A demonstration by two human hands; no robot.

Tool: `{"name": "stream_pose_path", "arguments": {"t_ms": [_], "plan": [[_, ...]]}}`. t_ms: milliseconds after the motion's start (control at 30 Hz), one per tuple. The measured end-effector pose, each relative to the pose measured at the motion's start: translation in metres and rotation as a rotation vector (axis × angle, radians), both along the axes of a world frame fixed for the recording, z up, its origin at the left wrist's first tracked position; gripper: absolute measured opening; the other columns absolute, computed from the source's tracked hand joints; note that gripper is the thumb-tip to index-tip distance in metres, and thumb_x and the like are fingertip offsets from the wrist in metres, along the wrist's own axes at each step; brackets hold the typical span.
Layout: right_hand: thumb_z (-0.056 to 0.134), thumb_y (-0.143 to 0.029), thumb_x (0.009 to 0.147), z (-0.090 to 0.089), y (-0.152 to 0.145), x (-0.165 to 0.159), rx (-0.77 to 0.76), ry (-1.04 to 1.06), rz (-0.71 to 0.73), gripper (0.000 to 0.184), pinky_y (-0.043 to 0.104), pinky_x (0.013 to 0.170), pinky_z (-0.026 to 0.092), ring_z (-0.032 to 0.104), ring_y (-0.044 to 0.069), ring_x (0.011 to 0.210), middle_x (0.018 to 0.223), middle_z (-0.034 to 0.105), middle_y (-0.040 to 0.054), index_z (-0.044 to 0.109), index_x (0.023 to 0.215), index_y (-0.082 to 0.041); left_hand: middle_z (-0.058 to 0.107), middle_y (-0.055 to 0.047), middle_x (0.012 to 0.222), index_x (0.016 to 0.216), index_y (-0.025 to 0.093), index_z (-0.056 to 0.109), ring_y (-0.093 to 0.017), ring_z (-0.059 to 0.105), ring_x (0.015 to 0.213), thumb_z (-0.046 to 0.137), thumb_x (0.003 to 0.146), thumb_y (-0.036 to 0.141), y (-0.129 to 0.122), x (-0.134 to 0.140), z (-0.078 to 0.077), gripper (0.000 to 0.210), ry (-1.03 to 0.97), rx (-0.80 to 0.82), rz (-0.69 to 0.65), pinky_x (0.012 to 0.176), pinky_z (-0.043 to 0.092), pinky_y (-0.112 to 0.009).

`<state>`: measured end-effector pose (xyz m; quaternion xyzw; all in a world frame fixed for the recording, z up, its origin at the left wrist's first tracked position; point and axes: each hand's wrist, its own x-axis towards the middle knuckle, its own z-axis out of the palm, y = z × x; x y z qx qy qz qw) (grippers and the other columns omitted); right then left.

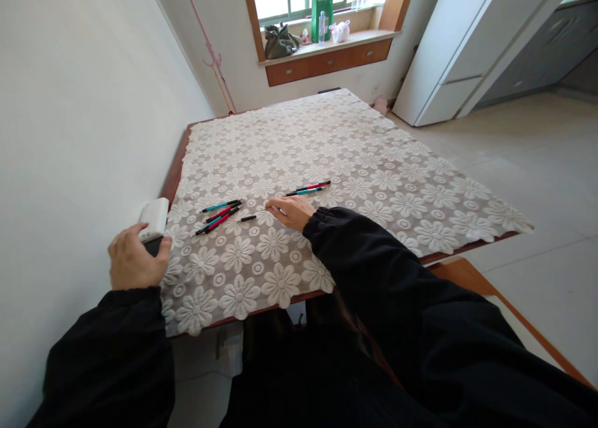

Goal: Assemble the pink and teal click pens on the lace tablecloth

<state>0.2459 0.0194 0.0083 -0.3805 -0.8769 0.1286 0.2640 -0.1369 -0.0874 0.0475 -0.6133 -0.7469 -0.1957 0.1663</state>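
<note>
At the table's left edge, my left hand (140,256) has its thumb and fingers closed around a dark flat object (153,246), mostly hidden by the hand. Just beyond it stands a white box-shaped device (155,219), touching or nearly touching my fingers. My right hand (293,213) rests low over the tablecloth, thumb and forefinger pinched; a thin tip shows there, too small to name. Left of those fingertips lies a short black piece like a pen cap (248,218). Several red, teal and black pens (219,218) lie in a loose group further left. Beyond my right hand lie more pens (308,189).
A lace tablecloth with flowers (289,144) covers the wooden table. The white wall (84,116) runs close along the left. A wooden seat (460,272) is by the near right edge. A green bag (322,15) stands on the windowsill; a white fridge (448,48) is right.
</note>
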Motion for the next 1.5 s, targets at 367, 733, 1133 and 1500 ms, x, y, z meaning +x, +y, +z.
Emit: {"name": "stream_pose_path", "arguments": {"t_ms": [367,733,1133,1500], "plan": [[0.048,-0.036,0.107,0.002,-0.001,0.004,-0.046,0.049,-0.153,0.026,0.027,0.071,0.036,0.07,0.017,0.081,0.094,0.08,0.0016,0.07,0.118,-0.026,0.069,-0.012,0.138,0.123,0.018,0.071,-0.028,0.06,0.134,0.052,0.092,0.035,0.075,0.122,0.005,0.04,-0.191,-0.255,-0.563,0.122,0.042,-0.041],[0.048,-0.036,0.107,0.003,-0.003,0.007,-0.071,0.072,-0.144,0.025,0.026,0.07,0.036,0.066,0.015,0.076,0.093,0.078,0.001,0.069,0.114,-0.025,0.045,-0.014,0.168,0.153,0.015,0.055,-0.034,0.032,0.161,0.042,0.102,0.035,0.083,0.141,-0.052,0.056,-0.117,-0.429,-0.727,0.132,0.023,-0.061],[0.048,-0.036,0.106,0.002,-0.003,0.011,-0.065,0.045,-0.106,0.027,0.028,0.072,0.037,0.063,0.016,0.074,0.092,0.078,0.0026,0.071,0.113,-0.023,0.077,-0.011,0.107,0.099,0.021,0.076,-0.037,0.065,0.112,0.065,0.086,0.033,0.081,0.131,-0.023,0.02,-0.033,-0.315,-0.64,0.1,0.048,-0.054],[0.052,-0.034,0.105,0.001,-0.003,0.013,-0.047,-0.017,-0.062,0.027,0.028,0.073,0.039,0.067,0.016,0.078,0.1,0.081,0.0036,0.077,0.109,-0.024,0.078,-0.008,0.095,0.11,0.018,0.076,-0.026,0.069,0.093,0.061,0.092,0.027,0.081,0.134,-0.029,0.025,-0.279,-0.149,-0.603,0.091,0.054,-0.039]]}}
